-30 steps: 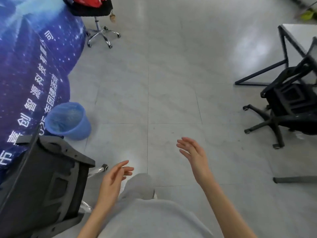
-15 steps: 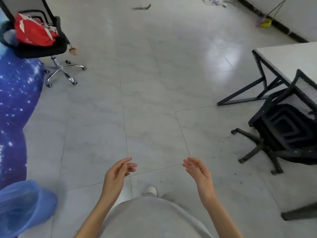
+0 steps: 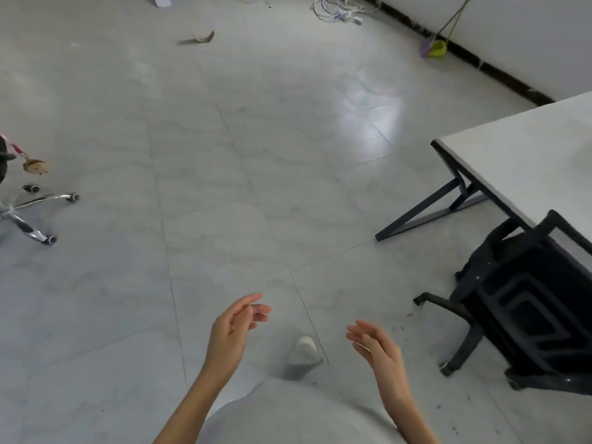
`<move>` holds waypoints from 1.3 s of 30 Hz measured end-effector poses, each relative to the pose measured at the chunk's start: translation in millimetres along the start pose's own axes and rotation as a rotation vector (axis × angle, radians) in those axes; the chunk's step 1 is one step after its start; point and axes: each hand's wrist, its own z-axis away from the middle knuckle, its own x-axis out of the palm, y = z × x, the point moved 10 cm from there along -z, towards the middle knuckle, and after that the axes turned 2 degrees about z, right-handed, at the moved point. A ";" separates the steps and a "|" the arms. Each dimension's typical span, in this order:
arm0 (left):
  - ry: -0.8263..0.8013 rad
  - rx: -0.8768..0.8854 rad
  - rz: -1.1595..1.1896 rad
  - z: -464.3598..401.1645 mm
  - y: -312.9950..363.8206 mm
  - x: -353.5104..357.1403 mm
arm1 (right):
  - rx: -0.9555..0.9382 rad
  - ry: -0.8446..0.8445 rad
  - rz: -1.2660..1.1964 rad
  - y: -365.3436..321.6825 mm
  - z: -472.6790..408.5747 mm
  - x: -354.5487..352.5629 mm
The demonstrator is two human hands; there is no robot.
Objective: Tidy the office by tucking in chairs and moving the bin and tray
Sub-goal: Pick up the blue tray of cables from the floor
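Note:
A black office chair [image 3: 531, 302] stands at the right, its seat partly under a white table [image 3: 525, 158] with black legs. My left hand [image 3: 232, 331] and my right hand [image 3: 378, 347] hover in front of me over the floor, fingers relaxed and holding nothing. The right hand is well left of the black chair's base. At the left edge only the chrome wheeled base of another chair [image 3: 35, 216] shows. No bin or tray is in view.
Grey tiled floor spreads ahead. A scrap of brown debris [image 3: 201, 38] lies far ahead, a tangle of white cables [image 3: 336, 9] by the back wall, and a green dustpan with broom [image 3: 437, 48] leans at the wall. My shoe [image 3: 302, 349] shows between my hands.
The view has swung right and forward: the blue bin and nearest chair at the left have left the frame, the table and black chair have come closer. Both hands stay empty.

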 end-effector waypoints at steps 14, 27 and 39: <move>0.142 -0.115 -0.014 -332.2 49.8 26.9 | -0.157 -0.058 -0.029 -243.4 -402.9 78.4; -0.484 0.110 -0.221 -759.1 231.5 254.0 | 0.064 0.405 -0.191 -281.6 -596.8 2.8; -0.551 0.011 -0.232 -966.6 255.2 493.5 | -0.020 0.469 -0.191 -432.0 -885.4 -162.1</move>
